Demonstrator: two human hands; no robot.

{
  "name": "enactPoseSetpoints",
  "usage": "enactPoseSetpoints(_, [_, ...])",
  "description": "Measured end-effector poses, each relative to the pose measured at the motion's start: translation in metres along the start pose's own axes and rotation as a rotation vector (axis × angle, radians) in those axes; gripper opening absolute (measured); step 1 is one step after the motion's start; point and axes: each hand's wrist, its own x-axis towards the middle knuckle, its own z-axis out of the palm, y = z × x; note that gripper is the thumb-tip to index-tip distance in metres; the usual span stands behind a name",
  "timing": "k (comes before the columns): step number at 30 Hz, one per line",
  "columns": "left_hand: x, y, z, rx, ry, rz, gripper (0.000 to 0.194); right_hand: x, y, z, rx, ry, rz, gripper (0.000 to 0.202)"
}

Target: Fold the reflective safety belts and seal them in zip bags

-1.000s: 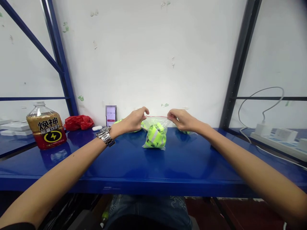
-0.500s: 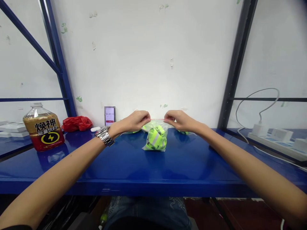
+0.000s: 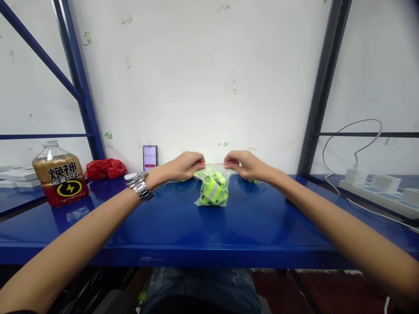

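Note:
A clear plastic bag (image 3: 213,190) with a red strip along its top edge stands upright on the blue table, a folded neon-yellow item with grey bands inside it. My left hand (image 3: 190,165) pinches the left end of the bag's top edge; a metal watch is on that wrist. At the right end of the same edge, my right hand (image 3: 238,163) is closed in a pinch. The strip is stretched straight between both hands. More neon-yellow pieces in clear plastic show partly behind each hand.
On the blue table (image 3: 209,235) at left are a large drink bottle (image 3: 67,176), a red plastic bag (image 3: 105,168) and a white object. A phone (image 3: 149,158) leans on the wall. A power strip (image 3: 379,192) with cables lies at right.

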Motion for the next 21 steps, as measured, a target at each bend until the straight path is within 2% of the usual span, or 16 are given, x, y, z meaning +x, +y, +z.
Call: enactPoseSetpoints(21, [-0.0013, -0.0045, 0.0063, 0.048, 0.075, 0.095, 0.020, -0.0005, -0.0063, -0.0013, -0.059, 0.027, -0.048, 0.009])
